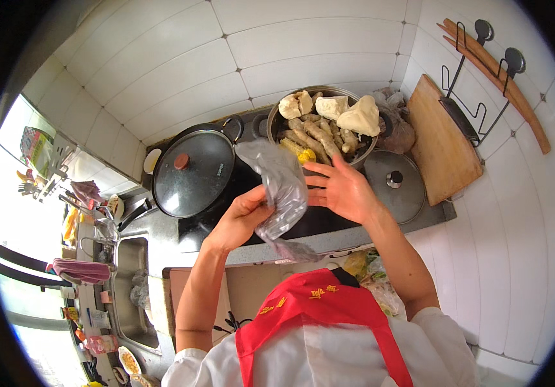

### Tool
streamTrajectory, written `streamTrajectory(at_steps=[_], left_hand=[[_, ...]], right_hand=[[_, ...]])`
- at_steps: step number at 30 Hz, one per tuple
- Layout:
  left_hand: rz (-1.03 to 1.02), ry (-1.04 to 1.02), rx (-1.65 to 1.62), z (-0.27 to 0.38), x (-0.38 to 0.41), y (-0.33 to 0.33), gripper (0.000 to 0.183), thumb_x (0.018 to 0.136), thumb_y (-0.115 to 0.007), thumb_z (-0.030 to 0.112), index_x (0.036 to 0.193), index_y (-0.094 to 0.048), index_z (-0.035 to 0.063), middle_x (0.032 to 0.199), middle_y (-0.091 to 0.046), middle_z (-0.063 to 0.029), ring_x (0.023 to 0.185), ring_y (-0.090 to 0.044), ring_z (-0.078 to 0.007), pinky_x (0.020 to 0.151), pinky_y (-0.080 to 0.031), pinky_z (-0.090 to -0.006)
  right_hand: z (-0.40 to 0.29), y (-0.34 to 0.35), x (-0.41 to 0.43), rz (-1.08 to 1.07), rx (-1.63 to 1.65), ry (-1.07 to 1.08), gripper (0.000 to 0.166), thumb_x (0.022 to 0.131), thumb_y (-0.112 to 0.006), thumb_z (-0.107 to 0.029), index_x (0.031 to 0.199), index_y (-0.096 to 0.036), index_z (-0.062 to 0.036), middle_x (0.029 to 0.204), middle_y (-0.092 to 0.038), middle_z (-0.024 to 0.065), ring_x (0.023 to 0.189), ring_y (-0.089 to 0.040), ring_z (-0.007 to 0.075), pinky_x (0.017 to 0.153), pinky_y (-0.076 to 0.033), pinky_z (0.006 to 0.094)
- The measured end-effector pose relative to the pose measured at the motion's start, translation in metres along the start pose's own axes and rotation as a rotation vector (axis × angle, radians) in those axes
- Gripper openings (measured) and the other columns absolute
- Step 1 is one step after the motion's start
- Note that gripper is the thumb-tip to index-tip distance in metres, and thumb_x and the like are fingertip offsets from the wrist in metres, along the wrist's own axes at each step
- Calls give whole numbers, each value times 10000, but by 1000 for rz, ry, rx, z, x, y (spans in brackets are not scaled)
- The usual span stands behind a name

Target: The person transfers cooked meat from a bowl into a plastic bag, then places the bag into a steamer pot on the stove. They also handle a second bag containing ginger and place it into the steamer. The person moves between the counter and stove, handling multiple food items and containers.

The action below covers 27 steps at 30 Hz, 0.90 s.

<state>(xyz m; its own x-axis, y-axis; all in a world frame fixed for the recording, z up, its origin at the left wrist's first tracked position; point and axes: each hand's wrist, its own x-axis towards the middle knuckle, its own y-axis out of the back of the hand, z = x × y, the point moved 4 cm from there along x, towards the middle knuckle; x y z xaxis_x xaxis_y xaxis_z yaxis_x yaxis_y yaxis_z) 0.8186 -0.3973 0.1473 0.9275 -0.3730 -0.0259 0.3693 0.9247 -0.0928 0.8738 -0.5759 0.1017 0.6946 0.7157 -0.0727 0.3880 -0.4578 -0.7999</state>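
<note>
A crumpled clear plastic bag [284, 188] is pinched between the thumb and fingers of my left hand [243, 217]. Its lower end hangs down over the counter's front edge. My right hand [340, 188] is spread with its palm showing, and its fingertips come close to the bag; whether they touch it I cannot tell. Just beyond both hands stands a round metal steamer pot [368, 151]. Inside are several knobbly, tan root vegetables [318, 135], some corn [306, 156], and pale chunks of steamed bun [360, 116] piled at the back and right.
A lidded black wok [195, 179] stands left of the pot. Right of it lie a glass lid [393, 188], a bagged bundle [396, 126] and a leaning wooden cutting board [442, 145]. A steel sink [132, 290] is at far left. Wall hooks hold wooden tongs [504, 82].
</note>
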Motion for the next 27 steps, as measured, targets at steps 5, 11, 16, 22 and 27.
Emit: streamTrajectory(at_steps=[5, 11, 16, 22, 27], left_hand=[[111, 150, -99, -14, -11, 11, 469, 701, -374, -80, 1138, -523, 5, 995, -578, -21, 938, -507, -88, 855, -369, -227], [582, -18, 84, -13, -20, 28, 404, 792, -544, 147, 1179, -488, 45, 1110, -517, -63, 1029, -466, -136, 888, -342, -284], [373, -22, 229, -5, 15, 10, 462, 745, -693, 220, 1129, -504, 48, 966, -577, -20, 952, -510, -123, 859, -358, -278], [350, 15, -222, -23, 21, 7, 154, 813, -633, 178, 857, -633, 30, 714, -581, 32, 635, -486, -45, 574, -368, -194], [427, -299, 659, -3, 22, 5, 95, 810, -592, 113, 828, -635, 30, 699, -575, -39, 653, -536, -172, 620, -379, -264]], right_hand=[[8, 1, 20, -138, 8, 12, 355, 829, -584, -235, 1102, -511, -20, 1035, -580, 74, 941, -550, 184, 841, -429, 346], [-1, -18, 23, 185, -743, 322, 190, 758, -670, -128, 897, -583, -32, 770, -593, -4, 669, -524, 60, 559, -438, 221], [9, -34, 26, 125, -965, 530, 253, 744, -701, -191, 890, -582, -21, 755, -596, 22, 680, -509, 84, 628, -437, 265], [-6, -32, 5, 70, -1152, 398, 308, 796, -640, -253, 1001, -587, -28, 840, -602, 52, 724, -520, 97, 622, -421, 248], [-35, -42, -7, 183, -699, 326, 275, 861, -550, -261, 961, -599, -10, 828, -593, 53, 705, -514, 94, 597, -413, 234]])
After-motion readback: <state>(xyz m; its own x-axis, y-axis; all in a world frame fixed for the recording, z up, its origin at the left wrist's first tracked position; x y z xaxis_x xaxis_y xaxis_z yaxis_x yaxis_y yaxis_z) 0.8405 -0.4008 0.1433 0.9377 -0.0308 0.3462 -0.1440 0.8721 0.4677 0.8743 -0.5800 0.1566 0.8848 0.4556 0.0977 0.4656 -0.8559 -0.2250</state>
